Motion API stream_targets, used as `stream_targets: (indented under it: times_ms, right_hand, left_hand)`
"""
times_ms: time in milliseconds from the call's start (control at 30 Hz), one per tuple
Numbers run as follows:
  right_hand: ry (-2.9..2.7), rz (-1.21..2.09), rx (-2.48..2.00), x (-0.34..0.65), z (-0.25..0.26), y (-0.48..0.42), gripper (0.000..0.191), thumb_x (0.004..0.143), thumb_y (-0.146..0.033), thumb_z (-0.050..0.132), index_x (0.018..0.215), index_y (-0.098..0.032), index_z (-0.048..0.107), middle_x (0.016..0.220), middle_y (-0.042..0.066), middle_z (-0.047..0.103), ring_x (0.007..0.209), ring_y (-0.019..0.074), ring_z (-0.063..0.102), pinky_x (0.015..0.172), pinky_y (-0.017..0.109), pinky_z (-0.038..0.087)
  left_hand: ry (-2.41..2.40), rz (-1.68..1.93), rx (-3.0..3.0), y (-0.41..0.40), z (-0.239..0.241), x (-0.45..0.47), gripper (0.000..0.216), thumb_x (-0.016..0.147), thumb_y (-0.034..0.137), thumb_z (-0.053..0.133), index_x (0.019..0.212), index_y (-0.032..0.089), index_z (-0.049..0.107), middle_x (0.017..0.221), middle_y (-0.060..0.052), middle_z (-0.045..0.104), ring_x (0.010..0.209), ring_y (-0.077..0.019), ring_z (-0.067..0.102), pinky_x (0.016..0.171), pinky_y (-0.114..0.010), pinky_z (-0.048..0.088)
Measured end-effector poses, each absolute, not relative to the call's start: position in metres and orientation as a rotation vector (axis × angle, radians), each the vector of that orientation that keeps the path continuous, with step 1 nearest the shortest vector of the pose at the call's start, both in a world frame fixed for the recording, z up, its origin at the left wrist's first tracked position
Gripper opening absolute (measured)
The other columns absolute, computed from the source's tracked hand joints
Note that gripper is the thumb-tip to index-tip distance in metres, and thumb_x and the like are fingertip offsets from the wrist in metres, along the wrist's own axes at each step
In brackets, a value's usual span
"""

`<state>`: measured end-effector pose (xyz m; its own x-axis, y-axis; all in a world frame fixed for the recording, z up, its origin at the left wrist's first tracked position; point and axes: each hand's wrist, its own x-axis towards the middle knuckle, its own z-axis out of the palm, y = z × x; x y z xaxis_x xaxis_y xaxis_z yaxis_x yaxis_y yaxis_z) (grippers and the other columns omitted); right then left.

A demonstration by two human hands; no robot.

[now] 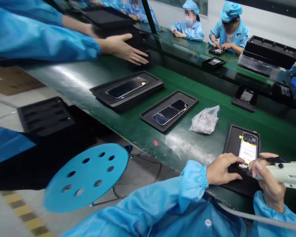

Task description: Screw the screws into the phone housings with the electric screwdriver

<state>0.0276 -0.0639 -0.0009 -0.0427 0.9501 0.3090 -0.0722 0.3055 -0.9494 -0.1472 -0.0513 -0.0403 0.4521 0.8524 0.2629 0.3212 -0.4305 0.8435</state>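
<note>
My left hand [220, 171] lies flat on a black tray [233, 138] at the near edge of the green conveyor belt [128, 123], fingers stretched, the index tip touching the lower end of an open-backed phone [248, 151] that lies in the tray. My right hand [270, 189] is wrapped round a white electric screwdriver [286, 172], whose tip sits at the phone's bottom edge. A cable runs from the tool across my blue sleeve.
A plastic bag of small parts [204, 120] lies left of my tray. Further left are two black trays with phones [170, 110] [127, 89]. A co-worker's hand [123, 47] rests on stacked trays. A round blue stool [86, 176] stands below the belt. People work across it.
</note>
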Motion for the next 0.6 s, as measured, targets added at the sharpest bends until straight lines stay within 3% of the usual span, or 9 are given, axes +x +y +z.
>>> stream_targets:
  times_ms: [167,333,600]
  right_hand:
    - [-1.205,0.919,-1.057,0.046,0.002,-0.065,0.029,0.082,-0.023,0.069,0.104,-0.016,0.051,0.056,-0.003,0.055,0.055,0.0180,0.057,0.060,0.037,0.048]
    - [-1.167,0.909,-1.114,0.051,-0.005,-0.059,0.032,0.079,-0.026,0.072,0.102,-0.016,0.052,0.056,-0.004,0.055,0.052,0.0162,0.054,0.058,0.036,0.047]
    - [-1.162,0.861,-1.127,0.053,-0.009,-0.054,0.032,0.078,-0.026,0.074,0.100,-0.015,0.053,0.055,-0.004,0.054,0.051,0.0155,0.055,0.056,0.034,0.048]
  left_hand:
    - [1.158,0.540,2.213,-0.043,-0.022,-0.178,0.010,0.084,0.021,0.065,0.091,0.018,0.071,0.096,-0.004,0.069,0.090,-0.0181,0.062,0.084,-0.028,0.045]
    - [1.189,0.281,2.273,-0.045,-0.014,-0.178,0.009,0.080,0.024,0.069,0.088,0.023,0.073,0.090,-0.001,0.066,0.081,-0.0158,0.063,0.065,-0.022,0.045]
    - [1.234,0.026,2.307,-0.042,-0.002,-0.162,0.005,0.075,0.025,0.073,0.080,0.023,0.073,0.088,-0.002,0.067,0.082,-0.0212,0.065,0.057,-0.025,0.042]
